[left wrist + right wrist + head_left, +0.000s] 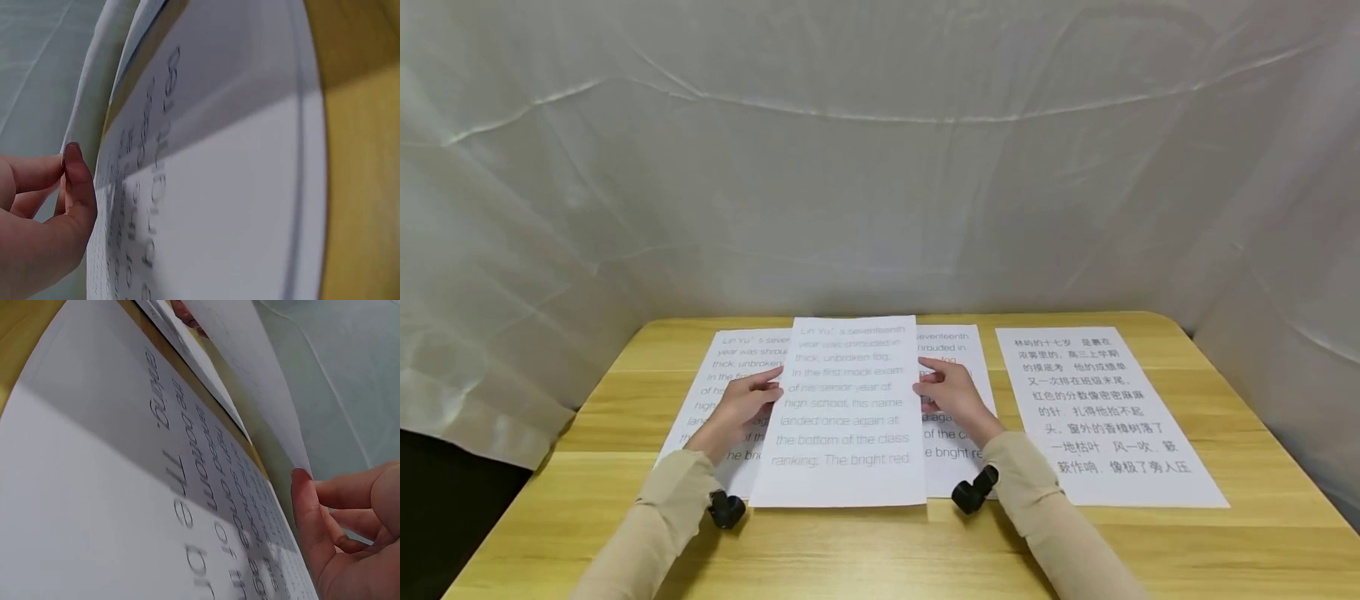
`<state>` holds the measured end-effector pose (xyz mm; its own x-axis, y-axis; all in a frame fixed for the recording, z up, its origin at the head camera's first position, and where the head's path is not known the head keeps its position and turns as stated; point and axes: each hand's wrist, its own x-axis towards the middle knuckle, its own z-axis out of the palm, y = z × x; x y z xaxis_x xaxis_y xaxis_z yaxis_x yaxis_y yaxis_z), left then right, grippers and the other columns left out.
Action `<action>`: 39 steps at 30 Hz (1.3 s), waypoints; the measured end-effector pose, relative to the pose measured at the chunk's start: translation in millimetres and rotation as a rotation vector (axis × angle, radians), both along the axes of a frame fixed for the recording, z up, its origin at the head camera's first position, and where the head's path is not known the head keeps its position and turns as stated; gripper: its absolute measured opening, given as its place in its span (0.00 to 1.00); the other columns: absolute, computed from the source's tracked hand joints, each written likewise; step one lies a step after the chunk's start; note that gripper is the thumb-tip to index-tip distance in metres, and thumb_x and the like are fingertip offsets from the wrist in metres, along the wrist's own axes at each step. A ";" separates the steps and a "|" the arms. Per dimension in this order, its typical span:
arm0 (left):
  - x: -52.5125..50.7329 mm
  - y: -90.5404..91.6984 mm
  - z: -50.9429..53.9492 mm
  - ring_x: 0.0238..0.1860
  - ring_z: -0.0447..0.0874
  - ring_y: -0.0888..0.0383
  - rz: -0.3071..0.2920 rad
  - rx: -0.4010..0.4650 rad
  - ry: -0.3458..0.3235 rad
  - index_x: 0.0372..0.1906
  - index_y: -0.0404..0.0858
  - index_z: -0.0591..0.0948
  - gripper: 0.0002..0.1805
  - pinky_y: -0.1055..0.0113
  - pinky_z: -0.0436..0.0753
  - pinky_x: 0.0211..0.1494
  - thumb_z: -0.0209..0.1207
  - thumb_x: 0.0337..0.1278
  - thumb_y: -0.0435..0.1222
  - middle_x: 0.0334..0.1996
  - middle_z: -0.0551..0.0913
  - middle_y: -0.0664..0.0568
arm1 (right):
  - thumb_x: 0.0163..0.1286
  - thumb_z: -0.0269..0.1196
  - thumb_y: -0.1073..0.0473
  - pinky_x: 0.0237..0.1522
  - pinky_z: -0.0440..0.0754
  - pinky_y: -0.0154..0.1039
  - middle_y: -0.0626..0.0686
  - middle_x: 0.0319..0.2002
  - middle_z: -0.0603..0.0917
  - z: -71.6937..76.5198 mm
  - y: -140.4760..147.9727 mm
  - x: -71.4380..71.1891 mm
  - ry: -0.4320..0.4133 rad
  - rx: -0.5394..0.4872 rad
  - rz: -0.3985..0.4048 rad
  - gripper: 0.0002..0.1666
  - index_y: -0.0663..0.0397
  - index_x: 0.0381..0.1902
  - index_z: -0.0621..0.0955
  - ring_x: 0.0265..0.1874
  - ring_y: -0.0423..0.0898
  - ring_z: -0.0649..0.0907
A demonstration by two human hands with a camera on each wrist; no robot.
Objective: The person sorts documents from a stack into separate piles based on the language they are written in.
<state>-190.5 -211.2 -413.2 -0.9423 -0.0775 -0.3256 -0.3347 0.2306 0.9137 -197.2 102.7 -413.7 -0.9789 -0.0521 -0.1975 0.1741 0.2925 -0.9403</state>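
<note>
A sheet of paper (842, 408) printed with English text is held up above the table between both hands. My left hand (741, 408) pinches its left edge between thumb and fingers; the left wrist view shows this hand (50, 212) gripping the thin edge. On the opposite edge, my right hand (955, 396) pinches the same sheet, as the right wrist view also shows with the thumb (306, 512) against it. Beneath lie a left English-text sheet (696, 417) and a right English-text sheet (951, 467), each partly hidden by the raised sheet and the hands.
A sheet with Chinese text (1105, 408) lies to the right, its left side partly behind the right forearm. The wooden table (850, 554) has a rounded far edge, with a pale grey curtain (880, 192) hanging behind it and at both sides.
</note>
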 end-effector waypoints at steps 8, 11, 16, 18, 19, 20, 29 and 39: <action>5.3 -19.1 1.2 0.47 0.71 0.55 -0.003 -0.052 -0.002 0.72 0.38 0.65 0.28 0.68 0.74 0.51 0.53 0.68 0.30 0.55 0.70 0.43 | 0.63 0.64 0.70 0.31 0.84 0.36 0.58 0.42 0.77 -3.0 -21.1 -4.3 -0.012 -0.049 0.007 0.34 0.57 0.67 0.71 0.30 0.46 0.81; 5.3 -26.0 3.1 0.46 0.71 0.56 -0.017 -0.054 0.016 0.72 0.37 0.64 0.28 0.71 0.74 0.48 0.52 0.69 0.30 0.55 0.69 0.42 | 0.63 0.64 0.72 0.30 0.84 0.36 0.58 0.41 0.77 -4.2 -27.6 -6.3 -0.003 -0.066 0.009 0.34 0.59 0.67 0.71 0.30 0.46 0.80; 4.6 -35.3 5.3 0.48 0.70 0.55 -0.031 -0.072 0.023 0.72 0.36 0.63 0.29 0.71 0.74 0.50 0.52 0.69 0.29 0.56 0.68 0.40 | 0.62 0.63 0.72 0.28 0.84 0.35 0.57 0.39 0.78 -6.5 -38.0 -7.2 0.013 -0.066 0.016 0.33 0.60 0.66 0.72 0.29 0.45 0.79; 4.9 -39.2 5.4 0.49 0.70 0.54 -0.029 -0.075 0.022 0.72 0.35 0.62 0.29 0.70 0.74 0.50 0.52 0.68 0.28 0.56 0.68 0.40 | 0.62 0.63 0.72 0.28 0.84 0.35 0.57 0.39 0.78 -6.2 -43.0 -7.0 0.015 -0.066 0.019 0.33 0.60 0.66 0.72 0.29 0.45 0.80; 5.3 -41.4 5.3 0.49 0.70 0.53 -0.026 -0.078 0.020 0.72 0.35 0.62 0.29 0.70 0.74 0.50 0.52 0.68 0.28 0.56 0.68 0.40 | 0.62 0.63 0.72 0.28 0.84 0.35 0.57 0.40 0.78 -6.0 -45.8 -7.0 0.014 -0.069 0.020 0.33 0.60 0.66 0.72 0.29 0.44 0.80; 5.9 -43.8 5.2 0.49 0.70 0.53 -0.024 -0.081 0.017 0.72 0.35 0.62 0.29 0.71 0.74 0.49 0.52 0.68 0.28 0.56 0.68 0.40 | 0.62 0.63 0.72 0.28 0.84 0.35 0.57 0.40 0.78 -5.6 -48.8 -7.0 0.016 -0.073 0.025 0.33 0.60 0.66 0.72 0.29 0.45 0.80; 8.8 -67.4 4.7 0.41 0.72 0.59 -0.019 -0.113 0.015 0.72 0.34 0.61 0.30 0.74 0.76 0.40 0.52 0.68 0.29 0.54 0.69 0.40 | 0.61 0.64 0.73 0.27 0.85 0.36 0.56 0.37 0.77 -5.2 -74.5 -7.7 0.025 -0.110 0.048 0.34 0.62 0.66 0.71 0.26 0.44 0.80; 11.1 -89.4 13.2 0.39 0.72 0.59 -0.046 -0.203 0.021 0.73 0.33 0.58 0.30 0.73 0.74 0.38 0.50 0.69 0.30 0.58 0.66 0.35 | 0.61 0.63 0.74 0.23 0.84 0.36 0.55 0.32 0.78 -7.8 -99.4 -3.6 0.048 -0.119 0.064 0.34 0.65 0.66 0.70 0.17 0.41 0.78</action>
<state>-179.5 -300.6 -400.0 -0.9529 -0.0961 -0.2876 -0.3005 0.4252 0.8537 -200.8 3.3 -421.5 -0.9810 -0.1351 -0.1393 0.1128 0.1874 -0.9758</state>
